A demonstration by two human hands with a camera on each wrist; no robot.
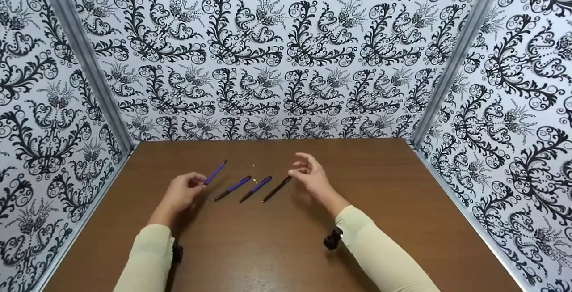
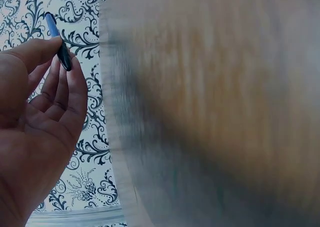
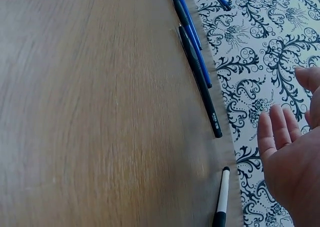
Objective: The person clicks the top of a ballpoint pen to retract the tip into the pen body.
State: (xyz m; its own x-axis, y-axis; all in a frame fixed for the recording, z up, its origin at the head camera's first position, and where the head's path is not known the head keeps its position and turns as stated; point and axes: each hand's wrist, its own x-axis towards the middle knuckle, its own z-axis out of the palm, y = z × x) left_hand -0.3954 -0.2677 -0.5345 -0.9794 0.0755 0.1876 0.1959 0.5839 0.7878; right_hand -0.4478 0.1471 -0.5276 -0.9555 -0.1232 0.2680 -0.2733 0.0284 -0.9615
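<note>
My left hand (image 1: 182, 191) pinches a blue pen (image 1: 216, 172) near one end, between thumb and fingers. In the left wrist view the same pen (image 2: 54, 27) shows a blue barrel and a dark end. On the table, two blue pens with black ends (image 1: 232, 188) (image 1: 255, 189) and a black pen (image 1: 276, 189) lie slanted side by side. My right hand (image 1: 311, 175) is held with loosely bent fingers by the black pen's far end, holding nothing. A white pen with black ends (image 3: 224, 192) lies past the black one in the right wrist view; the head view hides it.
The brown wooden table (image 1: 268, 247) is enclosed by patterned black-and-white walls (image 1: 268, 59) at the back and both sides. Each sleeve carries a small black wrist camera (image 1: 331, 238). Small bright reflections show on the table behind the pens.
</note>
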